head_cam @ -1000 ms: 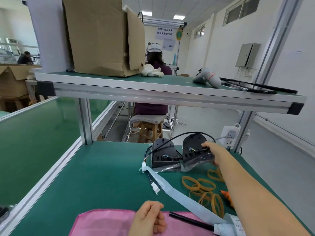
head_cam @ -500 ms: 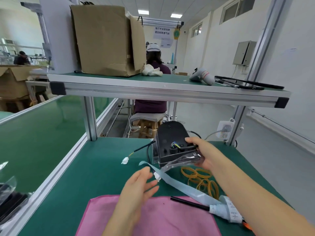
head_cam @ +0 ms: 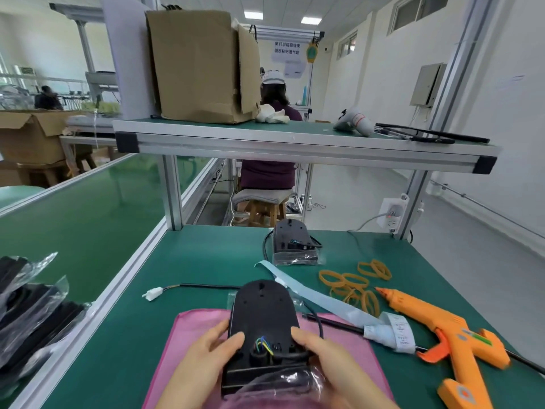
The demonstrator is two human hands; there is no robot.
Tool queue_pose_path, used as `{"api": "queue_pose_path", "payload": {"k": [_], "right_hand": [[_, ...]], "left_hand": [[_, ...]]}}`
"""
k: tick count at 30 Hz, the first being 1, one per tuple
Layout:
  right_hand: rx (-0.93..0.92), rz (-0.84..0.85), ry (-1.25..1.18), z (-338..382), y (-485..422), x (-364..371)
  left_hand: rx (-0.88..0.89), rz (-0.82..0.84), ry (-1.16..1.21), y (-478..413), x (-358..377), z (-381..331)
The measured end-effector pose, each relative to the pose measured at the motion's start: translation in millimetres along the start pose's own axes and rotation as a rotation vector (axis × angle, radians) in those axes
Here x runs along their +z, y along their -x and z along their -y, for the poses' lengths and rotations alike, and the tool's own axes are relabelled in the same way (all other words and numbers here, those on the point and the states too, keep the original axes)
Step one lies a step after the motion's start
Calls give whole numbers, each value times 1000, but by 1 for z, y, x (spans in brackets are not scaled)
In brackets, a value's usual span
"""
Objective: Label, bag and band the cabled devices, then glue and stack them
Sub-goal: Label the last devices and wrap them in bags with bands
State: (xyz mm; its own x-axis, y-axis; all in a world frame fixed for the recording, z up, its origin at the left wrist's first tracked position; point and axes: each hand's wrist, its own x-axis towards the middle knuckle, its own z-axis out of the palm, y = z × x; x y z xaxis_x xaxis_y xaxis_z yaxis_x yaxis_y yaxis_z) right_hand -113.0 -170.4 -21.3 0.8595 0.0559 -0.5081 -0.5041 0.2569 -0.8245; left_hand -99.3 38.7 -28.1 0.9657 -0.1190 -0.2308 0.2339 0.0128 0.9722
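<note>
Table, near centre: cloth, with a device over it, between the left hand and right hand. Left of the device: cable connector. Far centre: second device, in a bag. Right: rubber bands; glue gun nearer. Label strip between device and bands. Upper shelf, left: cardboard box

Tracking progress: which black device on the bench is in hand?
The near device, over the pink cloth, gripped by left hand and right hand; the far device stands untouched farther back on the bench.
</note>
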Motion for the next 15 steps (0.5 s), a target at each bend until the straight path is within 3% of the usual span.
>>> {"api": "queue_pose_path", "payload": {"k": [6,15], "right_hand": [[22,-23,330,-8,20,-11],[35,-4,527,-10,24,-23]], "left_hand": [[-34,33,-159,10,-2,17],[31,98,-402,21,3,14]]}}
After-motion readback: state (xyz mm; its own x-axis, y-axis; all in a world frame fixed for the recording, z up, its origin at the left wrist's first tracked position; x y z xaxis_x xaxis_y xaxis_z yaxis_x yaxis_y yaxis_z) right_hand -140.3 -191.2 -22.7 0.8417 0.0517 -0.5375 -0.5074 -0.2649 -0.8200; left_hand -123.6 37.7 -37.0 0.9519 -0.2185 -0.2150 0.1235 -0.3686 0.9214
